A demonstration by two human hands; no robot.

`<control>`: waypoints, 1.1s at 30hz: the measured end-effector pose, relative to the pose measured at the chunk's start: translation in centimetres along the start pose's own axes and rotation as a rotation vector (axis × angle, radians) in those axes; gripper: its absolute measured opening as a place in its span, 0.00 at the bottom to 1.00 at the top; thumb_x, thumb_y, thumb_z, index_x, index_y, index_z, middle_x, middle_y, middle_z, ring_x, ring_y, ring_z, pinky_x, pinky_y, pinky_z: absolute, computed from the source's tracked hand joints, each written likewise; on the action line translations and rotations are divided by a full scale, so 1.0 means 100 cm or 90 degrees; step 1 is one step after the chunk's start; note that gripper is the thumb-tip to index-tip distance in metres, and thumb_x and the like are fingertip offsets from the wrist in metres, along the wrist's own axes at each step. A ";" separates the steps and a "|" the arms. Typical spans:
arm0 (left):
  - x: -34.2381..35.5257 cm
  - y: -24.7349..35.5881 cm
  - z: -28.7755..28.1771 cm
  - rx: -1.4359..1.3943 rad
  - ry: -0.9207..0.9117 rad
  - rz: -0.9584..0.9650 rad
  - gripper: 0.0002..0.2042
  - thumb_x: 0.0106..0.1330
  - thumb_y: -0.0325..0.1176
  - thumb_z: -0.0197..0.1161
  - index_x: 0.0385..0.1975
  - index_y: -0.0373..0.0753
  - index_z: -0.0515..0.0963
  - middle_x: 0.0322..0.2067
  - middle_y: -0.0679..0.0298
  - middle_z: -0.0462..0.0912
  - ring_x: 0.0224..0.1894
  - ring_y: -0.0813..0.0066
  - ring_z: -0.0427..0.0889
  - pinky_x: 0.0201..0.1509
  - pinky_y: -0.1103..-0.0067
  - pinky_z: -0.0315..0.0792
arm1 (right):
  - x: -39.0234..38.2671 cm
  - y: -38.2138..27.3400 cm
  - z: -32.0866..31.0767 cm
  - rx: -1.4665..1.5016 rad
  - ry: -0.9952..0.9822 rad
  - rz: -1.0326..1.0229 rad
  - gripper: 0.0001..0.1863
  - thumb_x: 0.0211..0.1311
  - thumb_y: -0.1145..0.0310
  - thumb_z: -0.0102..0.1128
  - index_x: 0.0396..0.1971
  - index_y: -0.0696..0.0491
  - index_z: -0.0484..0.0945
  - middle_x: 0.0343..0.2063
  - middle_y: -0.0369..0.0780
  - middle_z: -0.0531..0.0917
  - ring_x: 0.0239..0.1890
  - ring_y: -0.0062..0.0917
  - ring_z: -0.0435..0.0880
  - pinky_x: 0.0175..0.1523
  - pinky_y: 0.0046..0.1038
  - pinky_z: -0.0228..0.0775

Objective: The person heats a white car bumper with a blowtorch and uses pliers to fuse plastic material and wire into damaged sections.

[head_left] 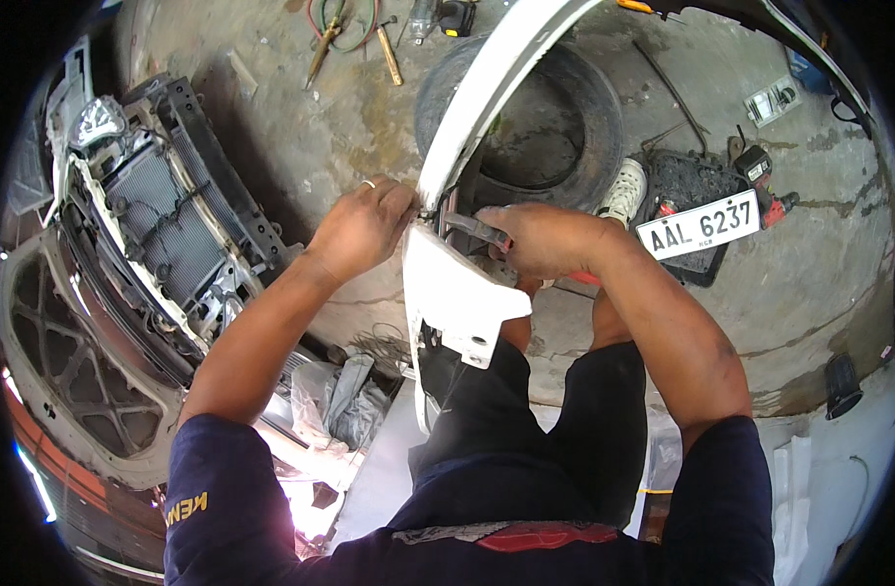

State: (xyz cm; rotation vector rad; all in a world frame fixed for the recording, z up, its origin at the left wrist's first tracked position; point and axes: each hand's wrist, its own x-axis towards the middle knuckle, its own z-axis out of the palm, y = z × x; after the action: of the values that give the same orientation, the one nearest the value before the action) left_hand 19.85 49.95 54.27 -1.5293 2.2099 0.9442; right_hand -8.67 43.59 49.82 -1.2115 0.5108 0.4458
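Observation:
A white car fender [457, 283] with a long curved arch stands upright in front of me, its lower end by my legs. My left hand [369, 225] is closed at the narrow part of the fender, fingertips pinching its edge. Across from it, my right hand [550, 239] wraps round a pliers-like tool [479, 230] with grey metal ends and a bit of red on its grip. The tool's tip reaches the inner side of the fender, close to my left fingertips. My fingers partly hide the tool, and its exact contact with the panel is unclear.
A black tyre [443, 98] lies on the concrete behind the fender. Further right are a black tray [697, 264], a white licence plate [700, 225] and a red cordless drill [780, 207]. A hammer [389, 57] lies far off. An opened car front [164, 210] stands left.

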 end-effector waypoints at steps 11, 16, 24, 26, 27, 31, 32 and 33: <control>-0.006 -0.005 0.048 -0.586 0.006 -0.259 0.07 0.76 0.32 0.64 0.44 0.35 0.81 0.35 0.62 0.84 0.37 0.75 0.78 0.46 0.72 0.74 | 0.012 0.016 0.028 0.111 0.091 -0.003 0.25 0.65 0.78 0.59 0.63 0.56 0.76 0.47 0.52 0.88 0.50 0.41 0.89 0.51 0.40 0.79; 0.009 0.019 0.024 -0.443 -0.040 -0.213 0.07 0.73 0.31 0.64 0.41 0.33 0.81 0.33 0.54 0.86 0.36 0.60 0.83 0.44 0.67 0.76 | 0.008 0.038 0.038 0.096 0.112 -0.019 0.22 0.71 0.74 0.58 0.64 0.56 0.76 0.49 0.52 0.87 0.51 0.37 0.89 0.55 0.37 0.78; 0.010 0.035 0.036 -0.441 0.031 -0.244 0.07 0.71 0.30 0.64 0.40 0.31 0.80 0.34 0.48 0.86 0.38 0.51 0.86 0.46 0.65 0.78 | 0.000 0.051 0.055 0.298 0.139 -0.019 0.21 0.73 0.66 0.64 0.62 0.55 0.78 0.49 0.49 0.88 0.50 0.37 0.88 0.56 0.35 0.77; 0.011 0.037 0.037 -0.436 0.034 -0.260 0.07 0.71 0.30 0.64 0.40 0.32 0.81 0.35 0.49 0.87 0.39 0.54 0.87 0.47 0.66 0.78 | 0.011 0.063 0.058 0.323 0.115 -0.007 0.21 0.73 0.66 0.65 0.62 0.55 0.78 0.49 0.49 0.88 0.50 0.37 0.87 0.56 0.35 0.77; 0.009 0.038 0.038 -0.458 0.037 -0.264 0.07 0.71 0.30 0.64 0.40 0.32 0.81 0.35 0.49 0.87 0.39 0.55 0.87 0.47 0.66 0.78 | 0.012 0.065 0.058 0.315 0.112 -0.015 0.21 0.73 0.66 0.65 0.62 0.55 0.78 0.49 0.48 0.88 0.50 0.37 0.87 0.56 0.36 0.77; 0.001 0.039 0.047 -0.518 0.083 -0.257 0.08 0.72 0.31 0.65 0.40 0.32 0.81 0.35 0.49 0.87 0.39 0.59 0.87 0.46 0.67 0.78 | 0.011 0.067 0.061 0.260 0.130 -0.073 0.20 0.73 0.66 0.64 0.61 0.55 0.79 0.49 0.49 0.88 0.49 0.38 0.88 0.55 0.36 0.77; 0.000 0.040 0.049 -0.526 0.103 -0.251 0.08 0.72 0.32 0.65 0.40 0.32 0.81 0.34 0.49 0.87 0.38 0.59 0.87 0.46 0.67 0.78 | 0.011 0.066 0.061 0.290 0.122 -0.059 0.20 0.73 0.66 0.64 0.61 0.55 0.79 0.49 0.49 0.88 0.49 0.39 0.88 0.55 0.37 0.77; 0.001 0.043 0.048 -0.500 0.115 -0.263 0.08 0.72 0.32 0.65 0.40 0.32 0.82 0.34 0.49 0.87 0.37 0.58 0.88 0.45 0.67 0.78 | 0.012 0.067 0.062 0.325 0.118 -0.055 0.20 0.73 0.66 0.64 0.61 0.55 0.79 0.49 0.50 0.88 0.50 0.39 0.88 0.55 0.37 0.77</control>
State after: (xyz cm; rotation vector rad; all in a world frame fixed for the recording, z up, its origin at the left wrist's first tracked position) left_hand 15.33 54.01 52.10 -2.3547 1.5554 1.6822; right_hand -10.78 51.52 45.70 -0.7790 0.6798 0.1143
